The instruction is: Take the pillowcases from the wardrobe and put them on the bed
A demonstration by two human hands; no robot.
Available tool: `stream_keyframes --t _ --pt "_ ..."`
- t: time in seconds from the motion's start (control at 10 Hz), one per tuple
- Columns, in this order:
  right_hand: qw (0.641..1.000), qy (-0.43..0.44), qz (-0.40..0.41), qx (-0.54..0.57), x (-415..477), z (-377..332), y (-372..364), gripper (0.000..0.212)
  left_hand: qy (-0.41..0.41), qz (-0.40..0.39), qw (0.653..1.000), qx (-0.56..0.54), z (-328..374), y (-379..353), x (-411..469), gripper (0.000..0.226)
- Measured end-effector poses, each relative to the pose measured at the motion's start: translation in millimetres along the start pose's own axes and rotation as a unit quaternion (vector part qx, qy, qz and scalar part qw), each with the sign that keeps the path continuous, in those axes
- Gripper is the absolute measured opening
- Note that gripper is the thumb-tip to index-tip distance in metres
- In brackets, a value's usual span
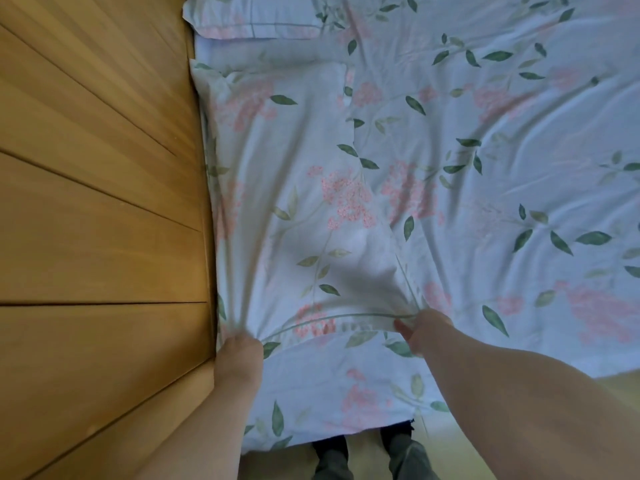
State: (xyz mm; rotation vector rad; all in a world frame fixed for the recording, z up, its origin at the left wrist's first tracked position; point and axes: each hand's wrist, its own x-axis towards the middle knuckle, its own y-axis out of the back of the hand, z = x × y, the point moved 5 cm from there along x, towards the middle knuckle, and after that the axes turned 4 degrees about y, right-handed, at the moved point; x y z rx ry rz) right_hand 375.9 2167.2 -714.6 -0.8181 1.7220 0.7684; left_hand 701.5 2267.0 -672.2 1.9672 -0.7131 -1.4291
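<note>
A pale blue pillowcase [298, 188] with pink flowers and green leaves lies flat on the bed [519, 150], along its left side. My left hand [239, 355] pinches its near left corner. My right hand [420, 329] pinches its near right corner, and the near hem is stretched taut between them. A second pillowcase [249, 19] of the same print lies farther up the bed at the top edge of the view. The bed sheet carries the same floral print.
A wooden panelled headboard or wall [97, 202] runs along the left side of the bed. My legs and feet [367, 459] show below the bed's near edge, on a light floor.
</note>
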Motion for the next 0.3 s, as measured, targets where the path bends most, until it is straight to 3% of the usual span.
stream_keyframes --t 0.1,0.2,0.3 --pt "0.985 0.08 0.042 -0.148 6 -4 12 0.079 0.013 -0.011 1.0 -0.026 0 1 -7 0.036" --pt "0.994 0.01 -0.023 -0.107 -42 0 2 0.052 0.029 -0.001 0.998 -0.049 -4 7 -21 0.027" --pt "0.979 -0.013 0.005 -0.202 -72 5 41 0.049 -0.013 0.027 0.995 -0.095 4 13 -59 0.021"
